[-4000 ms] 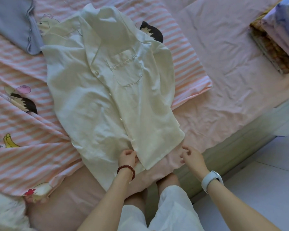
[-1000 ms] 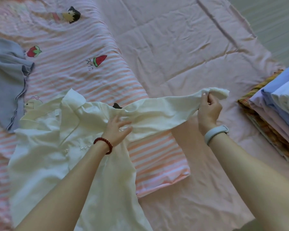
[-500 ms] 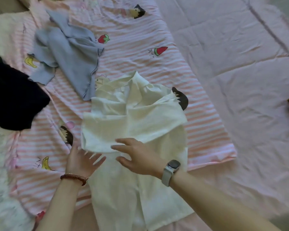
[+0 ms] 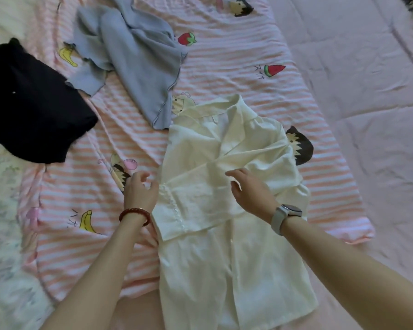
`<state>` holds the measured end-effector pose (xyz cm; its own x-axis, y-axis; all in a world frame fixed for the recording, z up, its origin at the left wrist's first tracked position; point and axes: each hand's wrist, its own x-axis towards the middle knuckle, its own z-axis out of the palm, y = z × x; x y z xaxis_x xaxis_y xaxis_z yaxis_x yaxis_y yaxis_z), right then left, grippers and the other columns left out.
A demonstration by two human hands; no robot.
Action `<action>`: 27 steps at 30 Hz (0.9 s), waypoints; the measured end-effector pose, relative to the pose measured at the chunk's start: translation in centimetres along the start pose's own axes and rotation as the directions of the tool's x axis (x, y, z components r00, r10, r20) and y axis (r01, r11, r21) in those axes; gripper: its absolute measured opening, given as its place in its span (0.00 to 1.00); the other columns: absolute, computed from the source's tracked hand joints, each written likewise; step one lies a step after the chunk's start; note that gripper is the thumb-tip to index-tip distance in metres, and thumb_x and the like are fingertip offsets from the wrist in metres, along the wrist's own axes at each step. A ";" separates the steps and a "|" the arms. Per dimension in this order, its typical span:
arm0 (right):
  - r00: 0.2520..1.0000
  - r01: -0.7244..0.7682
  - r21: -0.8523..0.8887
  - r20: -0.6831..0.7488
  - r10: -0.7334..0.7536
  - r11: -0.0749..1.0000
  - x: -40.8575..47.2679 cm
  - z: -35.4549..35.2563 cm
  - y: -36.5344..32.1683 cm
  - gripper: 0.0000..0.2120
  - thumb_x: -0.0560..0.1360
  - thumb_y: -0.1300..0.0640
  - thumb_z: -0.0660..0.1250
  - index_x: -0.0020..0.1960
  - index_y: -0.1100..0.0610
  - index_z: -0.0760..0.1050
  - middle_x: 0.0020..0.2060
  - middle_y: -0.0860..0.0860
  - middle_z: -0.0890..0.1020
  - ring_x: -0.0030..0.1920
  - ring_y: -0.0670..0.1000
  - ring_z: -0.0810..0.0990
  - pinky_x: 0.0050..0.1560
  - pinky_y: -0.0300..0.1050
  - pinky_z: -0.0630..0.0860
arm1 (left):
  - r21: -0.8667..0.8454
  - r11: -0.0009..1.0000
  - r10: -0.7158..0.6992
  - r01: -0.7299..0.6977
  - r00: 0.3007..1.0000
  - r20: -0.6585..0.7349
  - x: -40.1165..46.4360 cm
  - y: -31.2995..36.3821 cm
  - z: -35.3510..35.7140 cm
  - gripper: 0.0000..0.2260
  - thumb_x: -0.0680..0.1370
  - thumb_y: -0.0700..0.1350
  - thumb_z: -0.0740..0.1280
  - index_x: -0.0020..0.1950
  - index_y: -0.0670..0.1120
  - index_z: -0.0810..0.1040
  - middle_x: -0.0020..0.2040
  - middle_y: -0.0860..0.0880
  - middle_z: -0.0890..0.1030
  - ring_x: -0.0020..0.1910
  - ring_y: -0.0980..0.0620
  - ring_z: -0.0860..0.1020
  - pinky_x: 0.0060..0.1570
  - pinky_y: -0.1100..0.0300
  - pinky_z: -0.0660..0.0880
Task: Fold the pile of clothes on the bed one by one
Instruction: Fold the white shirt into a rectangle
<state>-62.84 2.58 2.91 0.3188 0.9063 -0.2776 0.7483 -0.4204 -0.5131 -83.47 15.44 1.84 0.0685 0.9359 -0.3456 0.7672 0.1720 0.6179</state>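
Left hand (image 4: 140, 190): fingers loosely spread, holding nothing, poised at the left edge of the folded sleeve cuff; touching the cloth or just off it, cannot tell. Right hand (image 4: 249, 191): fingers relaxed and apart, holding nothing, resting on or just above the middle of the cream shirt (image 4: 224, 258).

Shirt lies face up on the bed (image 4: 367, 91), directly ahead of both hands. Long axis runs away from the person: hem nearest, collar farthest. Both sleeves are crossed over the chest, the buttoned cuff (image 4: 174, 210) ending at the left side. Lower half is not yet folded; it stretches back toward the person between the forearms.

Judgement: next move is likely a lengthwise fold, hem brought up toward collar. Both hands sit about level at mid-shirt, and would have to draw back toward the hem.

Beyond: grey-blue garment (image 4: 138, 58), crumpled, just past the collar to the left, its lower edge near the shirt's shoulder. Black garment (image 4: 31, 103) well apart at far left. Both lie unfolded on the striped pink blanket (image 4: 224, 75).

No containers in view.
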 end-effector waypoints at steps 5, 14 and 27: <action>0.995 0.035 -0.048 -0.097 -0.040 0.998 6.7 -1.7 -0.2 0.16 0.79 0.61 0.55 0.65 0.57 0.72 0.60 0.52 0.76 0.59 0.53 0.74 0.53 0.45 0.71 | 0.056 0.969 0.241 -0.242 0.970 0.035 5.9 4.4 1.9 0.13 0.77 0.39 0.62 0.61 0.40 0.76 0.62 0.40 0.74 0.58 0.43 0.73 0.58 0.59 0.65; 0.989 0.111 0.008 -0.100 -0.109 0.994 17.0 -1.0 -1.4 0.17 0.79 0.60 0.56 0.67 0.56 0.70 0.64 0.49 0.74 0.67 0.49 0.68 0.60 0.41 0.65 | 0.241 0.839 0.436 -0.489 0.867 0.242 14.7 8.6 5.7 0.27 0.72 0.41 0.67 0.70 0.48 0.67 0.73 0.47 0.63 0.72 0.46 0.58 0.70 0.58 0.52; 0.955 0.294 0.238 -0.103 -0.277 0.926 17.2 0.3 -1.4 0.16 0.74 0.45 0.56 0.50 0.55 0.75 0.43 0.47 0.77 0.41 0.47 0.76 0.42 0.43 0.72 | 0.405 0.591 0.805 -0.698 0.539 -0.246 14.0 5.6 5.1 0.05 0.71 0.43 0.61 0.44 0.48 0.66 0.31 0.46 0.76 0.31 0.48 0.74 0.27 0.59 0.64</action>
<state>-58.57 18.72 -1.34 0.1572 0.9868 -0.0396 0.6480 -0.1333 -0.7499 -74.99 27.98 -3.11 0.4977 0.7188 0.4855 0.6639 -0.6759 0.3201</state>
